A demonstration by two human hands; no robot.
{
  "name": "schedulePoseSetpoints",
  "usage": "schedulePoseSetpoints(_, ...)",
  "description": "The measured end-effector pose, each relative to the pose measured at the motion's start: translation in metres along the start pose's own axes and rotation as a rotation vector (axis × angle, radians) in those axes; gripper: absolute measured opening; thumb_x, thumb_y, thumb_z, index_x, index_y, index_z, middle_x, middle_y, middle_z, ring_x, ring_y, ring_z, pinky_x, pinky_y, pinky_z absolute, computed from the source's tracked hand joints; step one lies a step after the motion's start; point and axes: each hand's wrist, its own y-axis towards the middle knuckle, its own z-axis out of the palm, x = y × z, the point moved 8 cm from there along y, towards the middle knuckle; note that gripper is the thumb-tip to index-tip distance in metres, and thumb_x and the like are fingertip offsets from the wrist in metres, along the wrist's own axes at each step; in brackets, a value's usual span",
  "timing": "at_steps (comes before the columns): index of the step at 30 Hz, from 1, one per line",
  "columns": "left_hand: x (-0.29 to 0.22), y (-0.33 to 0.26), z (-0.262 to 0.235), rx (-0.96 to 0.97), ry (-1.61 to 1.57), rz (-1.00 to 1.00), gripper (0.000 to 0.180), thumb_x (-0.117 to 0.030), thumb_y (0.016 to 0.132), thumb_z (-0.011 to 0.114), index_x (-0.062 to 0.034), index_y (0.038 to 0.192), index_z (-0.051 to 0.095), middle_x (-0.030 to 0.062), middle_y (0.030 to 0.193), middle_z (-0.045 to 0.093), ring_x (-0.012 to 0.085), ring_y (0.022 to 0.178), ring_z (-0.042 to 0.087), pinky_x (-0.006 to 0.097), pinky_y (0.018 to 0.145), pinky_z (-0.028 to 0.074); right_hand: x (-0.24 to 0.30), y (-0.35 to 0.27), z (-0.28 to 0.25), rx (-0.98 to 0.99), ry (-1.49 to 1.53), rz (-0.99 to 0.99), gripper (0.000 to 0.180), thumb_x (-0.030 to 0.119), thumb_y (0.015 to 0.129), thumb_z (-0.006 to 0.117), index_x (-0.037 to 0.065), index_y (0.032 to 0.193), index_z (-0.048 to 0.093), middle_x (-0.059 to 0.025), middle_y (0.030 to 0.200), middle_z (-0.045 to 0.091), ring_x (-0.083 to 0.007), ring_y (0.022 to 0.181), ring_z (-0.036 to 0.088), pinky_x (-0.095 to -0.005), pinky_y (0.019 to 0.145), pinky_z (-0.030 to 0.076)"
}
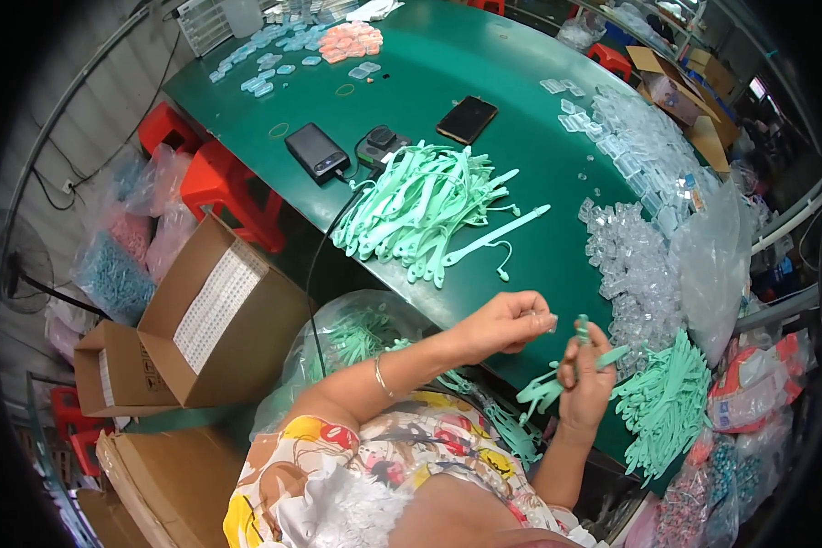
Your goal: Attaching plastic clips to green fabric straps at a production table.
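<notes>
My left hand is closed in a pinch over the front edge of the table. Whatever is between its fingertips, if anything, is too small to make out. Just to the right, my right hand grips several mint-green plastic straps, their ends sticking out on both sides of the fingers. A big heap of the same straps lies beyond my left hand. Beside my right hand is another pile of green straps. Small clear plastic pieces are heaped behind that pile.
A black power bank, a dark cabled device and a phone lie on the green table. Blue flat pieces and orange ones sit at the far left. Open cardboard boxes and red stools stand left.
</notes>
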Motion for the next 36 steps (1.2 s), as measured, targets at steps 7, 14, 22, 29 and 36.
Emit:
schedulePoseSetpoints(7, 0.003, -0.030, -0.007, -0.061, -0.152, 0.117, 0.019, -0.025, 0.091, 0.046, -0.0075, 0.084, 0.046, -0.0033, 0.065, 0.038, 0.0035, 0.050, 0.030, 0.018, 0.043, 0.024, -0.022, -0.006, 0.040, 0.108, -0.208, -0.053, 0.026, 0.009, 0.080, 0.061, -0.001, 0.103, 0.054, -0.0035, 0.080, 0.056, -0.0024, 0.052, 0.040, -0.0156, 0.043, 0.027)
schedulePoseSetpoints(14, 0.010, -0.041, -0.010, -0.035, -0.359, 0.143, 0.021, -0.028, 0.091, 0.047, -0.0078, 0.085, 0.047, -0.0020, 0.065, 0.038, 0.0039, 0.049, 0.028, 0.018, 0.042, 0.021, -0.031, -0.010, 0.049, 0.197, -0.233, 0.028, 0.020, -0.002, 0.078, 0.058, -0.003, 0.097, 0.054, -0.0049, 0.088, 0.057, -0.0050, 0.066, 0.047, -0.0171, 0.053, 0.034)
schedulePoseSetpoints(22, -0.004, -0.055, -0.022, -0.107, -0.399, 0.256, 0.024, -0.031, 0.090, 0.048, -0.0086, 0.082, 0.047, -0.0036, 0.062, 0.036, 0.0031, 0.047, 0.026, 0.018, 0.039, 0.019, -0.036, -0.003, 0.069, 0.280, -0.372, -0.039, 0.023, 0.001, 0.078, 0.058, -0.002, 0.100, 0.052, -0.0034, 0.086, 0.054, -0.0058, 0.067, 0.044, -0.0173, 0.053, 0.030)
schedulePoseSetpoints(29, -0.016, -0.071, -0.031, -0.167, -0.398, 0.344, 0.029, -0.035, 0.091, 0.046, -0.0123, 0.074, 0.040, -0.0054, 0.057, 0.031, 0.0021, 0.043, 0.021, 0.018, 0.037, 0.016, -0.026, -0.006, 0.101, 0.436, -0.398, -0.017, 0.018, 0.001, 0.086, 0.051, -0.005, 0.103, 0.050, -0.0142, 0.099, 0.057, -0.0184, 0.089, 0.056, -0.0267, 0.077, 0.045)
schedulePoseSetpoints(36, -0.004, -0.072, -0.027, -0.181, -0.423, 0.327, 0.029, -0.034, 0.091, 0.044, -0.0104, 0.076, 0.039, -0.0051, 0.057, 0.030, 0.0026, 0.042, 0.020, 0.018, 0.037, 0.015, -0.028, -0.004, 0.100, 0.527, -0.568, -0.033, 0.024, 0.003, 0.087, 0.052, -0.005, 0.109, 0.048, -0.0137, 0.103, 0.056, -0.0179, 0.090, 0.055, -0.0277, 0.076, 0.046)
